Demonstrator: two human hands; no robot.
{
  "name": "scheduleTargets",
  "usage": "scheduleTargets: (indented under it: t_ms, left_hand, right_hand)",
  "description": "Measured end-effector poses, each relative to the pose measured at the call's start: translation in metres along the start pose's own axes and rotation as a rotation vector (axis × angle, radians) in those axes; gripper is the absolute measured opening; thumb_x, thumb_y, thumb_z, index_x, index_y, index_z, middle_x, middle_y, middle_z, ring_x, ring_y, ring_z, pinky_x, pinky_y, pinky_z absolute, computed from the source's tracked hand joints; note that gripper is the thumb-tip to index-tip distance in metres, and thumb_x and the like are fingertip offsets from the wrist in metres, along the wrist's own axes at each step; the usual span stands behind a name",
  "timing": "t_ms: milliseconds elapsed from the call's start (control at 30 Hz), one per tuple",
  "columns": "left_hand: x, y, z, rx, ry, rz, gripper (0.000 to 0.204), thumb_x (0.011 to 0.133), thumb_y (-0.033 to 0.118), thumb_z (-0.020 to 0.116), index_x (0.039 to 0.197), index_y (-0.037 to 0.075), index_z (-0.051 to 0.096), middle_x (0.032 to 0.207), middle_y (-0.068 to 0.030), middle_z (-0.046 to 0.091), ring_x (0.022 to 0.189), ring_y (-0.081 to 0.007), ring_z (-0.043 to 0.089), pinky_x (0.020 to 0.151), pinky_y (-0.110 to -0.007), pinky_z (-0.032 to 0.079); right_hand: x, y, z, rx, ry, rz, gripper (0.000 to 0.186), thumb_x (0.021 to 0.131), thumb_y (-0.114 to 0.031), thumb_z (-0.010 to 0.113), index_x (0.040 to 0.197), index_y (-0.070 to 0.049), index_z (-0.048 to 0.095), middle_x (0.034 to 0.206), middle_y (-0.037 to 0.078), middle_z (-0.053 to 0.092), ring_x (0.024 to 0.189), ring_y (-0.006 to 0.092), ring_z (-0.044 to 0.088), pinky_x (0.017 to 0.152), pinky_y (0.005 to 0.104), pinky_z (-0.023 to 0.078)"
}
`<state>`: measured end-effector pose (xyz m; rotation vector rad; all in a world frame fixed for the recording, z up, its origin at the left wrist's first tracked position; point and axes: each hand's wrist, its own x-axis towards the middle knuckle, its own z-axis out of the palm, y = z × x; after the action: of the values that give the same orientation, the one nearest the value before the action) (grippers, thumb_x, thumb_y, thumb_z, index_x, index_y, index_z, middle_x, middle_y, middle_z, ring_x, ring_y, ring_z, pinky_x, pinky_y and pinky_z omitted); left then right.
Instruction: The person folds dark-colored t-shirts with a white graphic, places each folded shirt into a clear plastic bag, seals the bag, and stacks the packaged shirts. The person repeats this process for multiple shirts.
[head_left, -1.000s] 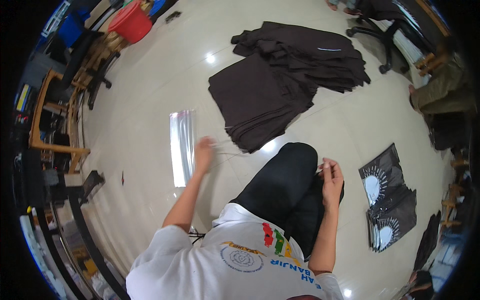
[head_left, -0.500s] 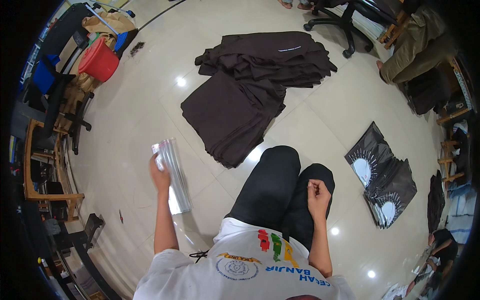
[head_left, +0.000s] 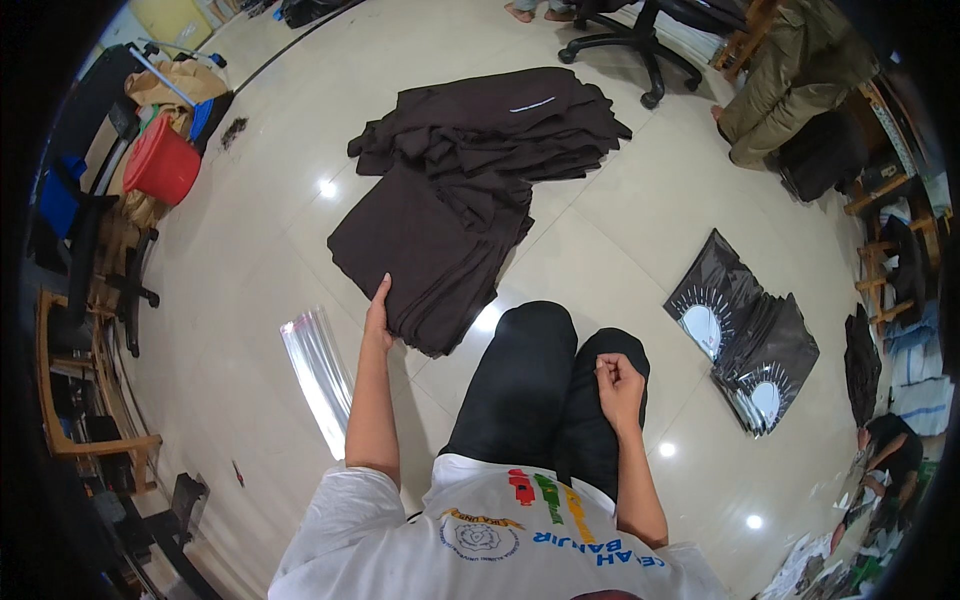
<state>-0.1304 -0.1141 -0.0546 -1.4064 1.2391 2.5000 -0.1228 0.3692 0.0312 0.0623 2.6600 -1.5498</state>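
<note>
My left hand is at the left edge of a stack of folded dark brown cloth. One digit lies over the top surface, and the others look curled at the edge, partly hidden. My right hand rests on my right thigh with its fingers pinched together; whatever they hold, if anything, is too small to make out. A bundle of clear plastic sleeves lies on the floor to the left of my left forearm.
Beyond the stack spreads a looser pile of dark brown cloth. Dark packages in clear plastic lie at right. A red bucket stands far left, a wheeled chair at the back. Another person's legs are at far right.
My left hand has left the plastic sleeves and moved right and forward to the folded cloth's edge. The right hand remains pinched on my thigh. The whole view has shifted slightly.
</note>
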Motion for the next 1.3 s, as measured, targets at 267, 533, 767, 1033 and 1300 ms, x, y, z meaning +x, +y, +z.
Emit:
scheduleTargets:
  t_ms: [267, 533, 767, 1033, 1300]
  left_hand:
    - [0.019, 0.001, -0.013, -0.053, -0.190, -0.045, 0.088, 0.084, 0.053, 0.080, 0.149, 0.000, 0.052, 0.148, -0.0174, 0.060, 0.131, -0.0338, 0.061, 0.108, -0.048, 0.052]
    - [-0.035, -0.044, 0.017, -0.253, -0.247, 0.147, 0.072, 0.092, 0.043, 0.070, 0.146, -0.002, 0.053, 0.143, -0.0166, 0.063, 0.128, -0.0340, 0.062, 0.112, -0.047, 0.049]
    - [-0.116, 0.004, 0.030, -0.270, -0.290, 0.243, 0.065, 0.097, 0.038, 0.064, 0.145, -0.004, 0.052, 0.142, -0.0182, 0.063, 0.126, -0.0351, 0.064, 0.110, -0.049, 0.051]
    - [-0.228, 0.040, 0.043, -0.066, -0.227, 0.361, 0.075, 0.088, 0.032, 0.069, 0.148, -0.006, 0.047, 0.140, -0.0219, 0.061, 0.124, -0.0359, 0.064, 0.110, -0.048, 0.052]
    - [-0.265, 0.036, 0.117, 0.246, -0.370, 0.555, 0.094, 0.075, 0.018, 0.074, 0.158, -0.005, 0.034, 0.153, -0.0208, 0.048, 0.138, -0.0368, 0.053, 0.116, -0.049, 0.045]
  right_hand:
    - [0.051, 0.012, 0.014, 0.127, -0.052, 0.128, 0.012, 0.098, -0.010, 0.070, 0.102, 0.001, 0.072, 0.080, 0.002, 0.072, 0.063, 0.0069, 0.059, 0.061, 0.0242, 0.049]
    - [0.100, -0.013, 0.067, 0.331, -0.329, 0.154, 0.035, 0.095, -0.017, 0.077, 0.120, 0.004, 0.065, 0.092, 0.007, 0.071, 0.086, 0.0125, 0.068, 0.075, 0.0295, 0.058]
    - [0.070, -0.062, 0.122, 0.769, -0.416, 0.496, 0.040, 0.110, -0.029, 0.057, 0.134, 0.002, 0.051, 0.128, 0.015, 0.059, 0.111, 0.0256, 0.066, 0.092, 0.0430, 0.061]
    - [-0.055, -0.008, 0.150, 1.282, -1.677, 0.479, 0.033, 0.104, -0.022, 0.052, 0.123, 0.002, 0.062, 0.127, 0.018, 0.070, 0.118, 0.0312, 0.067, 0.097, 0.0435, 0.056]
    - [0.020, -0.106, 0.150, 1.691, -0.452, 0.905, 0.050, 0.109, -0.032, 0.047, 0.149, -0.002, 0.050, 0.151, 0.018, 0.055, 0.140, 0.0355, 0.052, 0.113, 0.0464, 0.048]
